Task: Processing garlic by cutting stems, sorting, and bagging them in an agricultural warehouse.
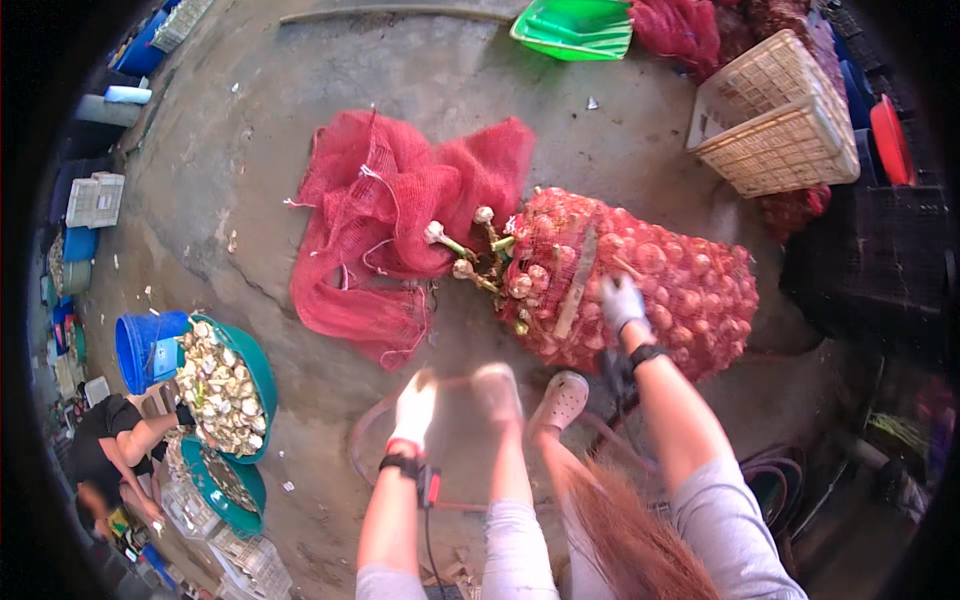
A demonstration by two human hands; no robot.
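Observation:
A full red mesh sack of garlic [690,290] lies on its side on the concrete floor, right of the middle. My right hand [622,303], in a pale glove, is against the sack's upper side with its fingers curled; a thin brownish piece shows at the fingertips, too small to name. Beside that hand a flat, pale strip [577,285] lies across the mesh. Several garlic bulbs with stems [470,250] stick out at the sack's left end. My left hand [415,408], gloved in white, hangs low in front of my feet, overexposed and blurred, apart from the sack.
An emptied-looking red mesh sack [400,210] lies crumpled left of the full one. At the back are a green scoop [575,28] and a tipped cream crate [780,120]. On the left, a person [120,450] bends beside a green basin [262,385] of garlic and a blue bucket [135,350].

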